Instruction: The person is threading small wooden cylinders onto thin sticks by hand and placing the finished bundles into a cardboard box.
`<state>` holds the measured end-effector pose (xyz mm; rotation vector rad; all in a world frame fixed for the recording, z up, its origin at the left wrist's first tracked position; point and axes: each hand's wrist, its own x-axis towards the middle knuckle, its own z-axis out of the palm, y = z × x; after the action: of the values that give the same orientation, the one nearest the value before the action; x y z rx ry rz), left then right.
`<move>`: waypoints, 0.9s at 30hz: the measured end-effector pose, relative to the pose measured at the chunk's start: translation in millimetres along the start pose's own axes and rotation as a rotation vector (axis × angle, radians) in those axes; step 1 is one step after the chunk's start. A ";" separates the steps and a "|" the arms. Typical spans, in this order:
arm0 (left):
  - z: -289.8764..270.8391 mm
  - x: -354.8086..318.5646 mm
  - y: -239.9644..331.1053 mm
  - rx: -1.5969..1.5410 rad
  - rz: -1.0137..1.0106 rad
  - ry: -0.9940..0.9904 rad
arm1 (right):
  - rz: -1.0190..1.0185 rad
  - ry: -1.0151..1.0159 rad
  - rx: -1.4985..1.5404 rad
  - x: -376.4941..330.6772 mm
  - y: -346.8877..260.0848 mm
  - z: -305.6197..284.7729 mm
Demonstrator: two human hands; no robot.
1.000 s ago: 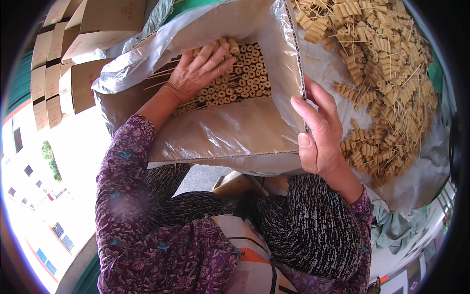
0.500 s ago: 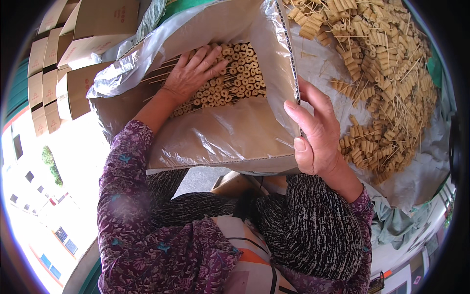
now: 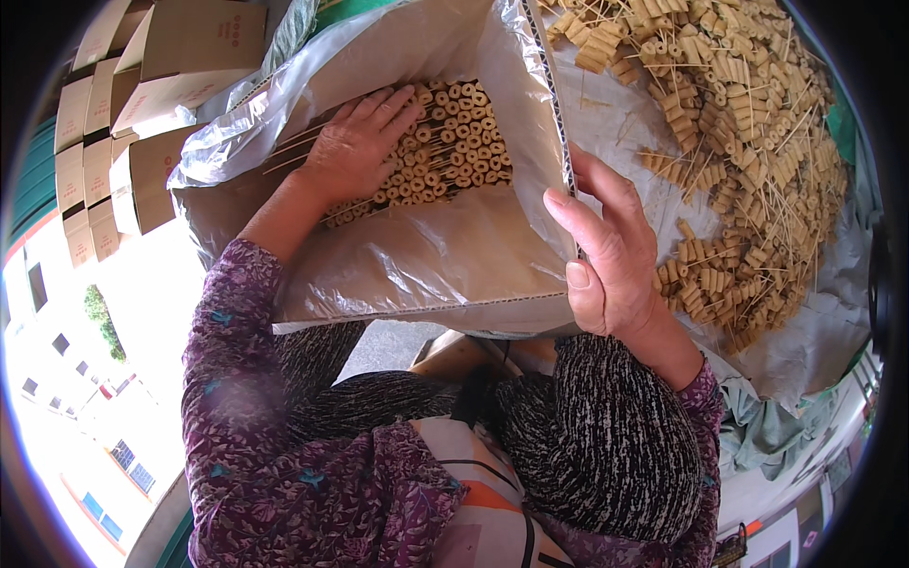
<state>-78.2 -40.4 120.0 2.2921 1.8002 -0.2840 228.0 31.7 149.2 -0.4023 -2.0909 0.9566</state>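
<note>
A cardboard box (image 3: 516,317) lined with clear plastic film (image 3: 417,251) stands tilted toward me over my lap. Inside it, skewers of ring-shaped tan food pieces (image 3: 459,133) lie packed in rows, cut ends facing right and bare sticks pointing left. My left hand (image 3: 355,142) rests flat on the left part of these skewers, fingers stretched out and close together. At the box's right wall, my right hand (image 3: 611,246) holds the edge, thumb toward me and fingers along the outer side, partly hidden.
A large heap of similar skewers (image 3: 748,123) lies on a pale sheet (image 3: 606,114) to the right. Stacked cardboard boxes (image 3: 185,57) stand at the far left. Green cloth (image 3: 776,431) hangs at the lower right.
My left hand has slid a little left and toward me over the skewers, uncovering more of their ends. The box has shifted slightly left; my right hand stays on its edge.
</note>
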 end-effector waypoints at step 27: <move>33.3 -24.3 -8.9 0.170 -0.135 0.174 | -0.001 0.012 -0.029 -2.5 0.5 1.2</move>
<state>-93.2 -70.4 94.5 2.3777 2.0963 -0.2763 228.6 30.1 147.0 -0.4209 -2.0964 0.9224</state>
